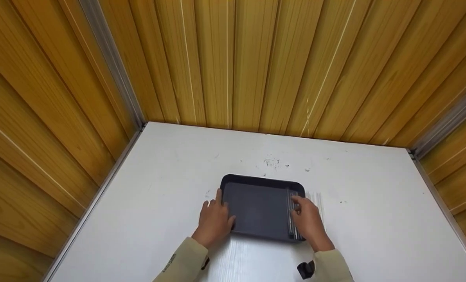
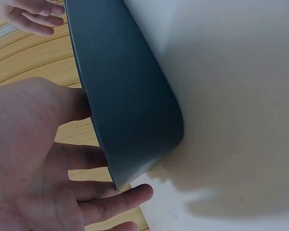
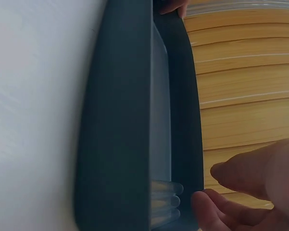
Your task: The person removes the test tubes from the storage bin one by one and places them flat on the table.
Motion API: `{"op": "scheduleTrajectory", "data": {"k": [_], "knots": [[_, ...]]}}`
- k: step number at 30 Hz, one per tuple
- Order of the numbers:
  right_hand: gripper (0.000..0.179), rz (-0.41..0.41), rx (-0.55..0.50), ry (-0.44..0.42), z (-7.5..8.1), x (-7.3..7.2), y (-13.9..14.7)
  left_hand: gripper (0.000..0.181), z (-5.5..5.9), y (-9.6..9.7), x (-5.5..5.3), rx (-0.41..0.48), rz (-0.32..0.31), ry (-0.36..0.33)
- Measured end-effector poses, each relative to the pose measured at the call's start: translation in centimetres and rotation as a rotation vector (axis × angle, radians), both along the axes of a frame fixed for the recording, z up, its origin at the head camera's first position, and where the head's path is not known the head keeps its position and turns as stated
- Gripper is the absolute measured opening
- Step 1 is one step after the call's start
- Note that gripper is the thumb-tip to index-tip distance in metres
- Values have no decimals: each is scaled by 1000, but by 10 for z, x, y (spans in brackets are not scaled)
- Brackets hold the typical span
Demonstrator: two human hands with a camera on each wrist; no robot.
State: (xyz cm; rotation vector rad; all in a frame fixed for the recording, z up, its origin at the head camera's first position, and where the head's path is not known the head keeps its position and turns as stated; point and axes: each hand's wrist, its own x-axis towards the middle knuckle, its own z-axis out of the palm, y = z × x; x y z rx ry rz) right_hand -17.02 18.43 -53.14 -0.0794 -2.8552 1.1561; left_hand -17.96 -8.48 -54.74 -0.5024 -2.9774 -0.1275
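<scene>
A dark grey rectangular tray (image 1: 256, 211) with a raised rim lies on the white table. Along its right side, inside, are several slim tubes (image 1: 291, 215); the right wrist view shows translucent tubes (image 3: 166, 199) with rounded ends. My left hand (image 1: 214, 219) rests on the tray's left rim, thumb reaching over the edge. Its fingers look fairly straight along the tray wall (image 2: 130, 96) in the left wrist view. Over the tubes, at the right rim, hovers my right hand (image 1: 308, 219). Its thumb and forefinger are apart with nothing seen between them; whether a fingertip touches a tube is unclear.
The white table (image 1: 170, 188) has dark scuff marks beyond the tray. Wood-patterned panels (image 1: 248, 70) wall in the back and both sides, with metal posts (image 1: 113, 58) at the corners.
</scene>
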Motion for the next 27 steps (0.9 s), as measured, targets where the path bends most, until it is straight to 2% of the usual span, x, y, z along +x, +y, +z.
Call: {"op": "scheduleTrajectory", "data": {"k": [6,13,27], "knots": [[42,11,22,-9,-8,-2,-5,50,0,0,0,11,5,2],[38,24,71,21,-16,-4,-8,49,1,-1,1,34,-5,30],[35,51,155,17,-22,-4,-13,49,-3,-1,0,35,-9,64]]}}
